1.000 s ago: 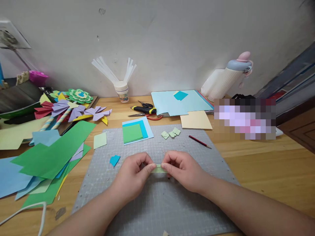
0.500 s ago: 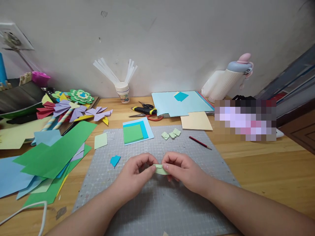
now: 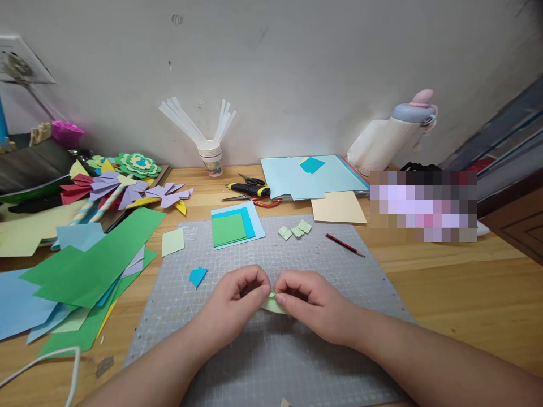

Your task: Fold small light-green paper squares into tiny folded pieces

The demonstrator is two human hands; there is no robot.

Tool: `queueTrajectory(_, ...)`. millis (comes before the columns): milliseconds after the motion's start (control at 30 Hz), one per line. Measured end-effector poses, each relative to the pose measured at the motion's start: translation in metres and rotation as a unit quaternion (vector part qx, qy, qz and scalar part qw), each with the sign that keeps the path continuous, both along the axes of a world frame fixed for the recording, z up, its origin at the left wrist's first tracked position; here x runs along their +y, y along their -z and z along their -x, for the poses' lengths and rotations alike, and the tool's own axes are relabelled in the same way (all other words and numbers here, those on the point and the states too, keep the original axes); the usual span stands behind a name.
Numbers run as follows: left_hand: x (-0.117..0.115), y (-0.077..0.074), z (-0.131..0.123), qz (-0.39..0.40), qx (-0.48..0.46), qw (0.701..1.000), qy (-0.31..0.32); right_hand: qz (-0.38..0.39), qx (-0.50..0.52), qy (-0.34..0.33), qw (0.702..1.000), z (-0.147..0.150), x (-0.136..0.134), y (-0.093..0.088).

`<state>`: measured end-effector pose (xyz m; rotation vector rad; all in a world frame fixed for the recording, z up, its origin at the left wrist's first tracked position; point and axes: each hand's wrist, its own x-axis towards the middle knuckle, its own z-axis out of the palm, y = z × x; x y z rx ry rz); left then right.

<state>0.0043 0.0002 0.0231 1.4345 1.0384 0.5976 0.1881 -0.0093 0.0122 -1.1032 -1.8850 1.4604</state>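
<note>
Between my two hands is a small piece of light green paper point(image 3: 274, 306), with its upper edge folded over. My left hand point(image 3: 238, 301) pinches its left side with thumb and forefinger. On the other side, my right hand point(image 3: 316, 305) pinches the fold, its thumb close to the left one. Both are held above a grey cutting mat point(image 3: 237, 362). Farther back on the mat lie small folded light green pieces point(image 3: 301, 228) and a red-and-black pencil point(image 3: 344, 245). A blue folded scrap point(image 3: 198, 276) rests left of my left hand.
Stacked green and blue paper squares point(image 3: 229, 229) lie at the mat's back edge. Behind them are a yellow-black cutter point(image 3: 248, 189) and scissors. A paper cup point(image 3: 211, 158) holds white strips. Loose green sheets point(image 3: 102, 260) spread at left; a bottle point(image 3: 394, 138) stands back right.
My right hand has shifted slightly left and down, its fingers curling closer to my left fingertips. The light green paper sits a little lower, with less of its folded edge showing.
</note>
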Motion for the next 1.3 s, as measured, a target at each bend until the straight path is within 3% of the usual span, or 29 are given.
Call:
queueTrajectory(533,-0.0003,0.0020,0.0005,-0.041,0.010,0.999,-0.021,0.132,0.136,0.047,0.981,0.0023,0.0048,0.0076)
queueTrajectory(900,-0.0017,-0.0016,-0.0005,-0.047,0.025,0.998,-0.019,0.135,0.136,0.046,0.980,0.0026,0.0045,0.0022)
queueTrajectory(1300,-0.0051,-0.0021,-0.0033,-0.059,0.023,0.998,0.005,0.076,0.113,0.067,0.988,0.0036,0.0007,0.0036)
